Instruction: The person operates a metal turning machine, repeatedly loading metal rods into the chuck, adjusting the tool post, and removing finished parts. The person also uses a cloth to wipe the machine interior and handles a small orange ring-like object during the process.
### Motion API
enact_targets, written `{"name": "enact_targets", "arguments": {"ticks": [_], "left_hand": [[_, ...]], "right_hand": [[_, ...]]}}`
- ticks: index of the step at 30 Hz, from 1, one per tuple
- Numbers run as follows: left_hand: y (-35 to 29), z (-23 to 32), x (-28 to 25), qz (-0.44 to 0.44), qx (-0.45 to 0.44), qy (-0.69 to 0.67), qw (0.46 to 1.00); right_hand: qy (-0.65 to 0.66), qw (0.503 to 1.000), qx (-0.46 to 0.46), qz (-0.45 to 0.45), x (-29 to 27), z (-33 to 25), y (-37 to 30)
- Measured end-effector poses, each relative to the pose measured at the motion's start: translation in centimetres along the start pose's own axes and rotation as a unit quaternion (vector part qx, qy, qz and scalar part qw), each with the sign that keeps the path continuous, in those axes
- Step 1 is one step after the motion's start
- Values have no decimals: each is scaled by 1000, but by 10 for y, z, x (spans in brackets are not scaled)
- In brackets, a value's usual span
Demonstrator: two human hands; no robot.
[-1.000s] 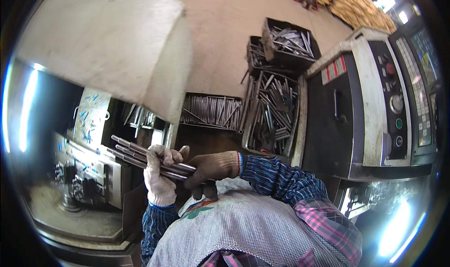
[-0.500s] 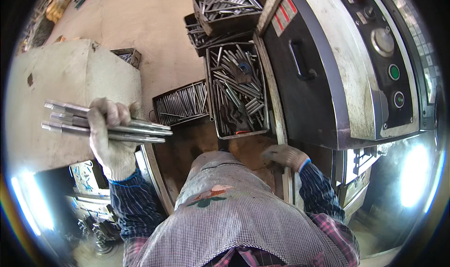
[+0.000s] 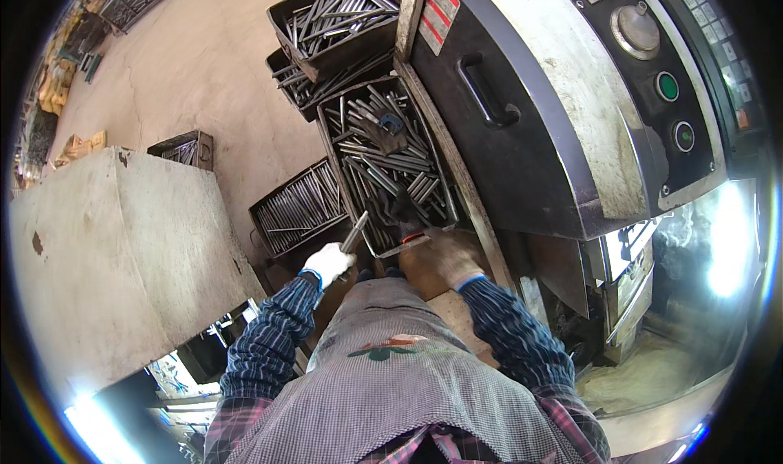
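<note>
My left hand (image 3: 328, 263), in a white knitted glove, is closed around metal rods (image 3: 356, 232). Their ends point up and away from me; how many there are cannot be made out. To its right, my right hand (image 3: 444, 258) is gloved too and smeared by motion, so its fingers do not show clearly. It hovers by the near edge of a metal bin (image 3: 379, 252) heaped with loose rods (image 3: 383, 162). Dark gloves (image 3: 401, 211) and a blue-grey tool (image 3: 392, 123) lie on that heap. Left of the bin, a shallower crate (image 3: 254, 219) holds rods in rows.
Two stacked bins of rods (image 3: 330, 24) stand farther off. On the right is a machine with a black door handle (image 3: 481, 93) and green buttons (image 3: 667, 86). A pale metal cabinet (image 3: 122, 244) fills the left, with a small crate (image 3: 183, 150) behind it.
My left hand has swung inward to the right with the rods, which now point away instead of lying sideways. My right hand has moved left toward the bin. The view has shifted.
</note>
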State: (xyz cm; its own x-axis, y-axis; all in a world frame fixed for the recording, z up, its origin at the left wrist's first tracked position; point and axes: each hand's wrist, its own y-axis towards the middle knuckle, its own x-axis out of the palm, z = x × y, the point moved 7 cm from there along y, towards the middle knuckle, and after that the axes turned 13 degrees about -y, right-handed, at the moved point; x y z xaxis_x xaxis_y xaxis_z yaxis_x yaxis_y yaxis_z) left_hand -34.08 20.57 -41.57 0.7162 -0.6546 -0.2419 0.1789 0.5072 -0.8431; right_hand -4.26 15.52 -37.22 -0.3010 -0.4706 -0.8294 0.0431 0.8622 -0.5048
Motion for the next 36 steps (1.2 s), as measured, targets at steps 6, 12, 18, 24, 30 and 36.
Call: {"name": "enact_targets", "arguments": {"ticks": [6, 12, 18, 24, 30, 36], "left_hand": [[-2, -7, 8, -33, -44, -60, 997], [8, -1, 5, -66, -21, 12, 998], [37, 19, 15, -48, 28, 135, 989], [36, 61, 42, 22, 48, 308, 950], [36, 55, 64, -13, 73, 399, 914], [27, 57, 75, -18, 95, 423, 901]], "right_hand": [[-151, 971, 135, -129, 61, -31, 114], [-141, 969, 150, -133, 64, -13, 130], [136, 972, 192, -22, -35, -7, 59], [317, 923, 198, 89, -99, 4, -60], [604, 766, 165, 147, -99, 11, -138], [604, 756, 141, 206, -123, 11, -185]]}}
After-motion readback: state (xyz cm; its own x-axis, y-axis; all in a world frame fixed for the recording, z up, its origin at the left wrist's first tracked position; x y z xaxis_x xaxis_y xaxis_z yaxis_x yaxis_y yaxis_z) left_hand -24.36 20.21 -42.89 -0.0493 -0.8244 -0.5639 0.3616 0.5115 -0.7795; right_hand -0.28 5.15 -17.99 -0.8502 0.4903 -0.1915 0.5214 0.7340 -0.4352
